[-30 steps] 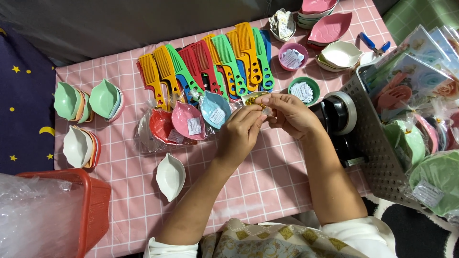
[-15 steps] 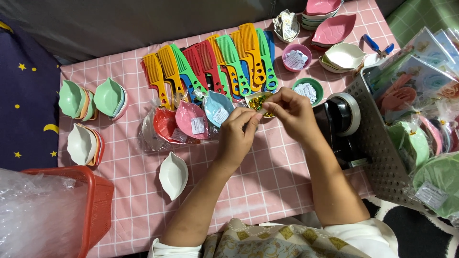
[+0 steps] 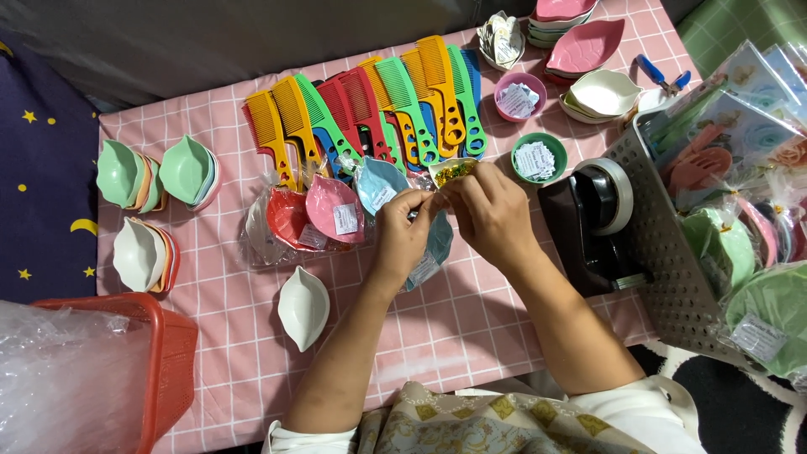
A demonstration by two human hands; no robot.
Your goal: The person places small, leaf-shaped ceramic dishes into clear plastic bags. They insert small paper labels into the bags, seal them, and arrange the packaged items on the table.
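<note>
My left hand (image 3: 402, 231) and right hand (image 3: 490, 212) meet over the pink checked tablecloth (image 3: 471, 328), fingertips pinched shut on one clear wrapped packet (image 3: 424, 244) holding a blue leaf-shaped dish; its outline is mostly hidden by my fingers. Just behind sits one small dish of yellow-green bits (image 3: 454, 171), partly covered. Wrapped leaf dishes (image 3: 324, 214) lie to the left: I count three, red, pink and blue. One bare white leaf dish (image 3: 303, 308) lies nearer me. Combs (image 3: 378, 113) fan out beyond, about eleven; overlaps prevent an exact count. One black tape dispenser (image 3: 593, 223) stands at right. The red basket (image 3: 164, 361) is cut off.
</note>
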